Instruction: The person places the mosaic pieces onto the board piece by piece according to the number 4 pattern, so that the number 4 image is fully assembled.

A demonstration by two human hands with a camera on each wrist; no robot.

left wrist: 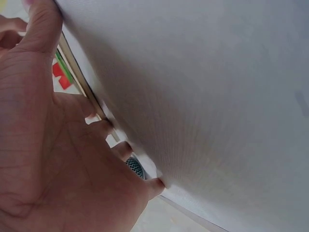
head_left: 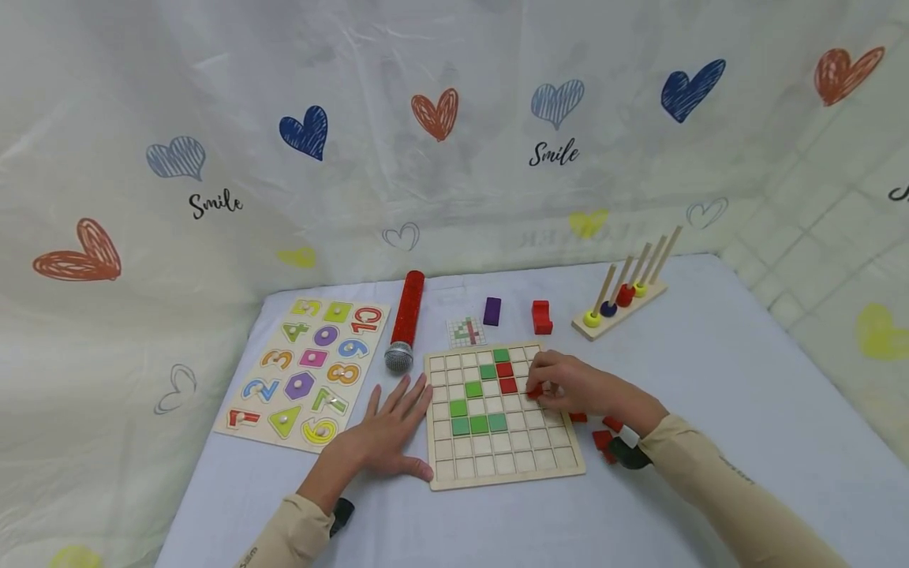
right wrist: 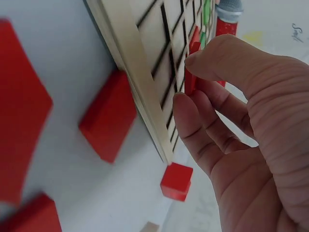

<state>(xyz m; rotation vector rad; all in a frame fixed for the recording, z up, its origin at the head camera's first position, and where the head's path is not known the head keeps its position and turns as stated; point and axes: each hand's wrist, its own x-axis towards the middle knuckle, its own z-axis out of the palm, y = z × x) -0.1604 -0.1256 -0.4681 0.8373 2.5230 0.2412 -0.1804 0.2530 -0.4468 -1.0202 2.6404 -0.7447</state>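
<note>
A wooden grid board (head_left: 525, 460) lies in the middle of the table. Several green tiles (head_left: 473, 389) form a bent line in its cells, with red tiles (head_left: 504, 369) in two cells near the upper right. My left hand (head_left: 383, 438) rests with fingers spread against the board's left edge. Over the right part of the grid, my right hand (head_left: 578, 383) pinches a red square tile (right wrist: 189, 79) between thumb and fingers. Loose red tiles (right wrist: 108, 116) lie beside the board's right edge, partly under the right forearm in the head view.
A number and shape puzzle board (head_left: 284, 390) lies at the left, next to a red microphone (head_left: 408, 315). Behind the grid are a small pattern card (head_left: 466, 332), a purple block (head_left: 492, 311) and red blocks (head_left: 542, 317). A peg stand with beads (head_left: 625, 312) is at the back right.
</note>
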